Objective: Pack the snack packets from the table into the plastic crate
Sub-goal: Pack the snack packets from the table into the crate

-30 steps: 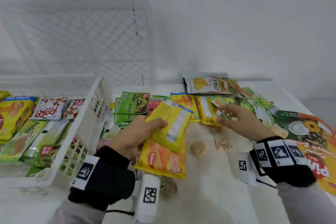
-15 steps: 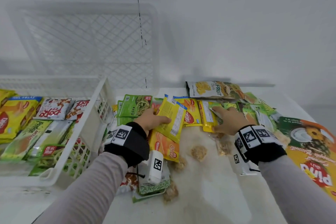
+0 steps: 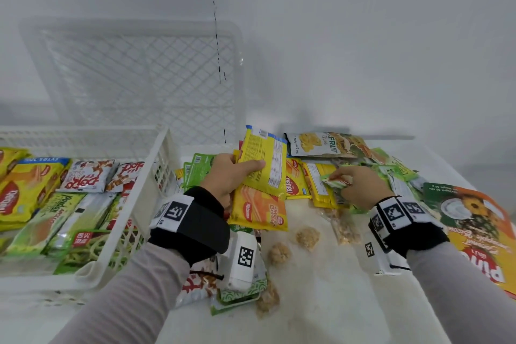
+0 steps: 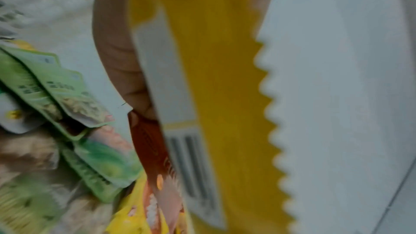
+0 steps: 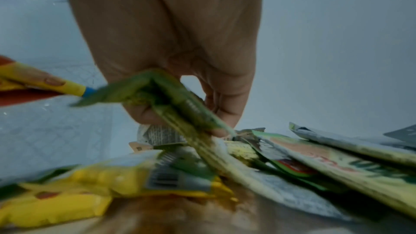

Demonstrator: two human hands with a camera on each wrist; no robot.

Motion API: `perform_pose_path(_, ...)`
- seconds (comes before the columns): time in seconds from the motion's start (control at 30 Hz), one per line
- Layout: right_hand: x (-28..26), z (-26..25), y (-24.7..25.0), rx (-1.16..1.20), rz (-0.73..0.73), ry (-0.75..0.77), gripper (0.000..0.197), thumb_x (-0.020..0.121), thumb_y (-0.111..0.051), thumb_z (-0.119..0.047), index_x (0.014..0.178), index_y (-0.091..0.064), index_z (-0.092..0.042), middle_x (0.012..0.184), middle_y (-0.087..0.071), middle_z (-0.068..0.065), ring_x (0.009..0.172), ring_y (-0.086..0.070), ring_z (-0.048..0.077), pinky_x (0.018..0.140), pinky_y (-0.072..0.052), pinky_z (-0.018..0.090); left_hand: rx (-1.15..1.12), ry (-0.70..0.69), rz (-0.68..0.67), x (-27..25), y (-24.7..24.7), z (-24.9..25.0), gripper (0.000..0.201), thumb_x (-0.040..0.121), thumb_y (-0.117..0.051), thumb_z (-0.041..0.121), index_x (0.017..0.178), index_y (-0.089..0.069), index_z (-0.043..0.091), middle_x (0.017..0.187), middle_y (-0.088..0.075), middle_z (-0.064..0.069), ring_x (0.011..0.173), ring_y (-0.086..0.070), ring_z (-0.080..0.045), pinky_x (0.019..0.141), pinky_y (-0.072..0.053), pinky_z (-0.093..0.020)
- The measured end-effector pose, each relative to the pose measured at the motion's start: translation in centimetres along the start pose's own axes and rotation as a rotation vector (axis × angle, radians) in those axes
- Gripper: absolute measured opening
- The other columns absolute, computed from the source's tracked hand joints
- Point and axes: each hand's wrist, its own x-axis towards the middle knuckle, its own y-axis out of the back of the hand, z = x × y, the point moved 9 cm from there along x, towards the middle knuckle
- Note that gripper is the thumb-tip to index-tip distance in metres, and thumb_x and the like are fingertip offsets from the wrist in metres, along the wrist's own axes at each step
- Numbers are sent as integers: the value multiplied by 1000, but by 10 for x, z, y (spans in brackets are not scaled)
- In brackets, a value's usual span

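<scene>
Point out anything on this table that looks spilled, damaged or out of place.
Several crumbly tan snack clumps lie on the white table, apart from the colourful printed packets; whether they sit loose or in clear wrap cannot be told. A white mesh crate stands tipped against the wall behind the plastic crate.

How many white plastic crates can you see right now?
2. The partly filled crate sits on the left. The empty crate stands on edge behind it. None appears to be hidden.
</scene>
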Motion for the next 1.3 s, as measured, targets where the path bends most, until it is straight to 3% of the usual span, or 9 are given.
perform_pose_path(0.17, -10, -33, 22, 154, 178, 98, 47, 73, -52, 6, 106, -69, -23, 120, -63, 3, 63, -52, 11, 58, -45, 22, -14, -125, -11, -24, 8, 40, 14, 82, -71, 17, 93, -66, 9, 77, -74, -6, 63, -71, -17, 55, -58, -30)
perform_pose_path(0.4, -38, -104, 62, 315, 332, 193, 44, 71, -54, 7, 100, -71, -23, 71, -56, -9, 49, -44, 2, 38, -32, 8, -75, -206, -85, -72, 43, 99, 28, 83, -68, 18, 105, -65, 2, 92, -74, -12, 76, -72, -23, 64, -60, -36)
perform_pose_path(0.57, -63, -164, 78, 314, 384, 249, 44, 72, -56, 2, 102, -71, -27, 90, -61, 2, 57, -46, 3, 46, -36, 13, -50, -271, -119, -108, 97, 138, 22, 86, -62, 18, 101, -67, 2, 90, -74, -10, 72, -72, -19, 59, -59, -30)
perform_pose_path(0.73, -95, -241, 85, 388, 407, 320, 45, 73, -55, 1, 101, -69, -31, 89, -63, -2, 61, -53, 4, 50, -38, 14, 32, -298, -61, -125, 180, 162, 21, 85, -62, 19, 99, -68, 5, 90, -74, -9, 72, -72, -18, 56, -58, -29)
perform_pose_path(0.83, -113, -299, 80, 460, 367, 400, 46, 72, -55, 0, 98, -70, -34, 81, -63, -9, 50, -54, 3, 42, -36, 8, 79, -297, -6, -127, 238, 170, 21, 84, -63, 19, 100, -67, 6, 90, -75, -9, 73, -72, -18, 57, -58, -29)
perform_pose_path(1.0, -131, -402, 47, 451, 261, 512, 44, 71, -56, 0, 94, -70, -35, 82, -63, -11, 52, -56, 1, 51, -39, 13, 135, -236, 20, -116, 324, 165, 24, 83, -65, 19, 102, -67, 4, 91, -74, -11, 73, -72, -20, 59, -59, -31)
perform_pose_path(1.2, -104, -480, -17, 248, 239, 401, 35, 75, -56, -6, 99, -70, -27, 92, -58, 2, 61, -46, 4, 38, -31, 3, 142, -114, 17, -75, 375, 139, 17, 85, -66, 13, 97, -64, 1, 79, -72, -12, 58, -69, -18, 55, -59, -34)
perform_pose_path(1.27, -89, -492, -43, 183, 214, 342, 32, 78, -57, -8, 104, -69, -22, 101, -61, 5, 67, -51, 9, 44, -33, 4, 138, -64, 4, -58, 379, 123, 23, 86, -65, 11, 106, -61, -1, 86, -70, -13, 57, -67, -17, 59, -59, -35)
perform_pose_path(1.3, -82, -494, -56, 148, 199, 314, 33, 79, -57, -8, 107, -68, -21, 108, -61, 6, 78, -55, 14, 56, -39, 7, 152, -38, -2, -49, 380, 114, 28, 87, -64, 11, 112, -59, -2, 85, -68, -13, 56, -66, -16, 58, -58, -33)
